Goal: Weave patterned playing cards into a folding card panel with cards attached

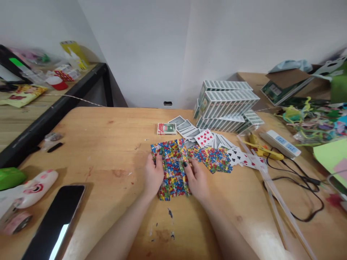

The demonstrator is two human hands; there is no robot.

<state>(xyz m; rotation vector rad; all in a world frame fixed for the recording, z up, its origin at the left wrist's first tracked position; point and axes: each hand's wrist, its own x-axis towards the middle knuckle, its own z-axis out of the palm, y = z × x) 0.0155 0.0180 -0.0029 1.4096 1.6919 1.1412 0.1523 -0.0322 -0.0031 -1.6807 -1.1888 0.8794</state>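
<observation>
Between my two hands is a colourful patterned sheet point(173, 171) in red, blue, yellow and green, with creases or joined strips running down it. My left hand point(155, 174) grips its left edge, thumb on top. On the right edge, my right hand point(197, 178) holds it the same way, the dark-nailed thumb on top. More pieces with the same pattern point(218, 159) lie just right of the sheet. Behind them, playing cards point(204, 138) are spread out, some face up. A red and green card box point(166, 129) rests beyond the sheet.
Green-and-white striped boxes point(229, 103) are stacked at the back right. A yellow glue gun point(267, 151), a power strip point(282, 143), black cables and clear sticks point(282, 206) lie at right. A phone point(55, 220) and a white plush item point(38, 188) are at left.
</observation>
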